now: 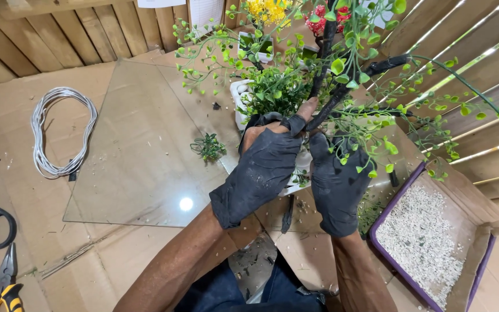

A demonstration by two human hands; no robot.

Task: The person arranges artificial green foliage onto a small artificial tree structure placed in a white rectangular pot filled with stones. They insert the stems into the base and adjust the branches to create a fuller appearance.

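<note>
Worn black gloves on left hand [264, 167] and right hand [337, 184], bare forearms, dark trousers

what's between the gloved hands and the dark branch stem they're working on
Nothing visible. The left hand and right hand both already grip the dark branch stem near its base. Thin green leafy sprigs drape over the right hand, but they do not separate it from the stem.

You have an artificial plant [342, 86] standing upright near the far edge of the table: dark, nearly black stems that fork upward and spread thin wiry sprays of small round green leaves out to both sides. Its base sits in a white pot [240, 101], mostly hidden behind the dense green foliage.
</note>
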